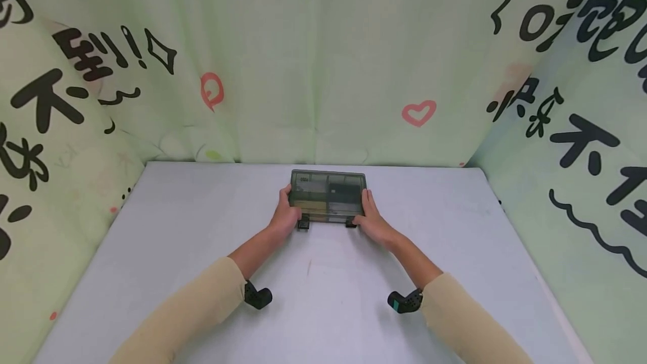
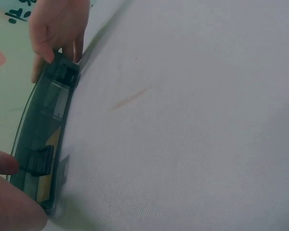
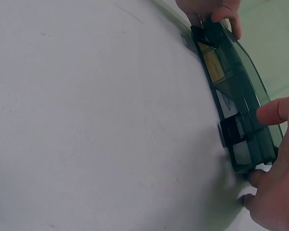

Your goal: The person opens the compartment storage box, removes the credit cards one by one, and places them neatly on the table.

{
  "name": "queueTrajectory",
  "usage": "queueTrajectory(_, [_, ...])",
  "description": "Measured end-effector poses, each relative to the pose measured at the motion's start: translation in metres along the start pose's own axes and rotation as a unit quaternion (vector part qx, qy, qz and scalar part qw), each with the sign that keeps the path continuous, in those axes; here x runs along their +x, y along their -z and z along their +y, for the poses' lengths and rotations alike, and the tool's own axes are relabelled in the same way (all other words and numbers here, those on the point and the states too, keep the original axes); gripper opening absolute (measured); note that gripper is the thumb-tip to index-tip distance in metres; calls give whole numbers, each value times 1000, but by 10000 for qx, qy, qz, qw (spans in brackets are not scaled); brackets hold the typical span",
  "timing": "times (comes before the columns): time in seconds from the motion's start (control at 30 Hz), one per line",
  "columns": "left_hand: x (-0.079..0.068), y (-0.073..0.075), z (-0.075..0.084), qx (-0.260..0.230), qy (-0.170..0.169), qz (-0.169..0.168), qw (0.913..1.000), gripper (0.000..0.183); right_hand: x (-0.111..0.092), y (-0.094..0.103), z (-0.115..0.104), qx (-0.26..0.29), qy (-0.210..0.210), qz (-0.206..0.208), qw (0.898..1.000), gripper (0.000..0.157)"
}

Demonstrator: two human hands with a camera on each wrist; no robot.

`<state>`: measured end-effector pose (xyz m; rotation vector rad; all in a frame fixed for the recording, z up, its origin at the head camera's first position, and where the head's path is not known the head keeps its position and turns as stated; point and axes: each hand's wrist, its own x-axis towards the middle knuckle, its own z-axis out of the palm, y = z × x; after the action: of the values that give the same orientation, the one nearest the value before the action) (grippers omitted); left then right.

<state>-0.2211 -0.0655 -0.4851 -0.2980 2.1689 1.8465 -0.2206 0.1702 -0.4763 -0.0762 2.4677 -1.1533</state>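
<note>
A see-through dark grey compartment storage box (image 1: 327, 194) is over the far middle of the table, its lid down. Two black latches (image 2: 40, 162) stick out from its near side. My left hand (image 1: 286, 213) grips the left end, thumb near the left latch. The right end is in my right hand (image 1: 373, 219), whose thumb lies against the box in the right wrist view, beside the right latch (image 3: 232, 130), with fingers partly hidden under the end. Through the walls show dividers and a tan piece (image 3: 213, 65); the contents are otherwise blurred.
The white-covered table (image 1: 323, 308) runs up to a pale green curtain (image 1: 313, 60) behind the box. More printed curtain hangs along the left and right sides. A black wrist camera (image 1: 258, 295) sits on the left wrist, another (image 1: 405, 300) on the right.
</note>
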Motion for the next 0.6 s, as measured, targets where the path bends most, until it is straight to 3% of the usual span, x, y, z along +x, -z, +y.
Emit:
queueTrajectory(0.3, [-3, 0, -3, 251, -14, 10, 9997, 83, -7, 6, 8, -696, 304, 175, 9970, 84])
queueTrajectory(0.47, [-2, 9, -4, 109, -298, -225, 9992, 82, -8, 15, 11, -951, 607, 273, 9932, 84])
queueTrajectory(0.6, [-1, 19, -7, 274, -531, -451, 9972, 80, -8, 19, 13, -793, 648, 352, 9941, 84])
